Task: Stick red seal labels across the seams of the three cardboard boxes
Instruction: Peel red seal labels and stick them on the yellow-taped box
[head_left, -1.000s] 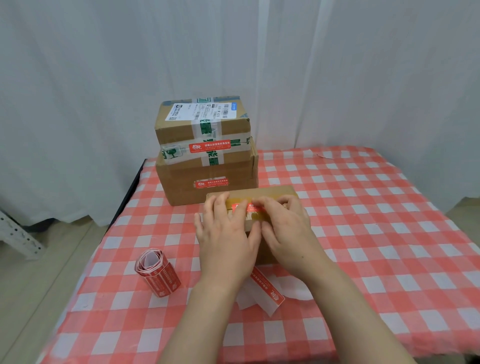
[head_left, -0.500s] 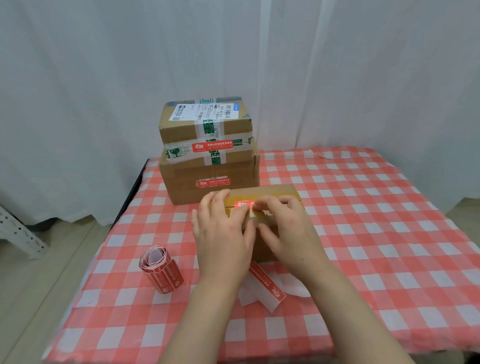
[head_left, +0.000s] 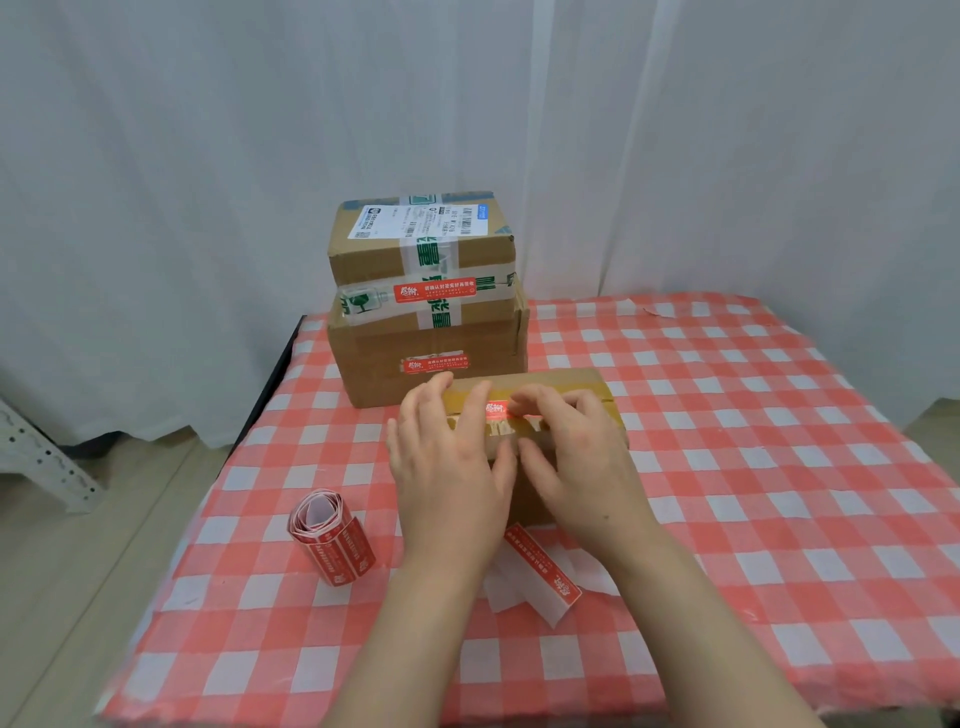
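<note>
There were three cardboard boxes: top box (head_left: 421, 249), lower box (head_left: 374, 374), near box (head_left: 571, 384). Each bore one red seal (head_left: 434, 291). Also one label roll (head_left: 332, 540), one loose strip (head_left: 543, 571).

The bench cloth (head_left: 753, 467) is red-and-white checked. At 12 o'clock, brown stacked boxes (head_left: 374, 364) carry green-printed white tape (head_left: 431, 254) and white-lettered red seal labels (head_left: 434, 291). At 8 o'clock lies a red label roll (head_left: 332, 545).

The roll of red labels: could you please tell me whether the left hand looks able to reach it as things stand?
Probably yes. The roll of red labels lies left of the left hand, only bare tablecloth between them, and that hand rests flat on the near box, gripping nothing.
</note>
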